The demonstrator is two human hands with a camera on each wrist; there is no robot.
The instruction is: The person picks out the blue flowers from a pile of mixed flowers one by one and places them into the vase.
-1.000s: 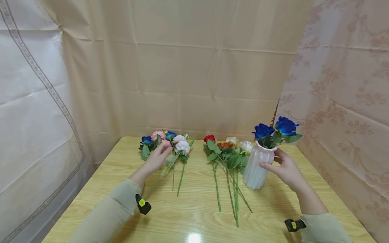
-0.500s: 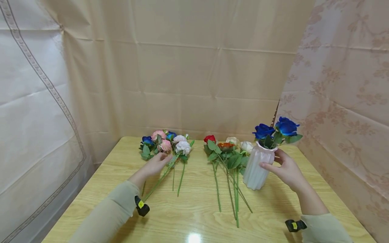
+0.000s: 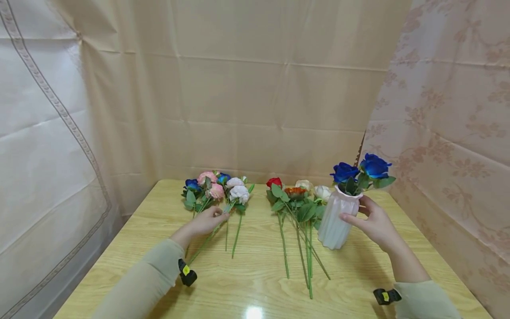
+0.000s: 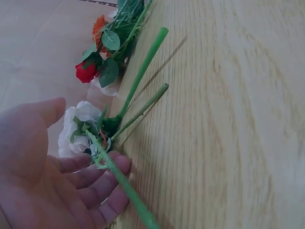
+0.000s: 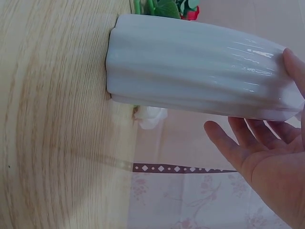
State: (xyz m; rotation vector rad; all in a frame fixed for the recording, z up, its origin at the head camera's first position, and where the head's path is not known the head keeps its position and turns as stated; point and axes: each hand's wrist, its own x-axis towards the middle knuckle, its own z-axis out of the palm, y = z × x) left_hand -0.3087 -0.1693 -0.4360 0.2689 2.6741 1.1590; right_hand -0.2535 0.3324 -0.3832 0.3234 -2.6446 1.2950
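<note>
A white fluted vase (image 3: 338,221) is standing on a wooden surface (image 3: 255,274), with two blue roses (image 3: 345,172) rising from its mouth. A person's right hand (image 3: 376,223) is gripping the vase from its right side near the top, the thumb pressing the front and the fingers curling behind. Well to the left of the vase, the left hand (image 3: 203,222) is hovering among flower stems, its thumb standing wide of its relaxed fingers; a green stem (image 4: 126,186) is crossing in front of them, and whether they are touching it is hard to tell. Beyond that hand, well left of the vase, pink flowers (image 3: 216,191), white flowers (image 3: 239,194) and blue flowers (image 3: 192,184) are lying in a cluster. Just left of the vase, a red rose (image 3: 273,182), an orange flower (image 3: 295,191), a cream flower (image 3: 304,184) and a white rose (image 3: 322,192) are lying together. Behind the vase, a beige curtain (image 3: 259,88) is hanging.
</note>
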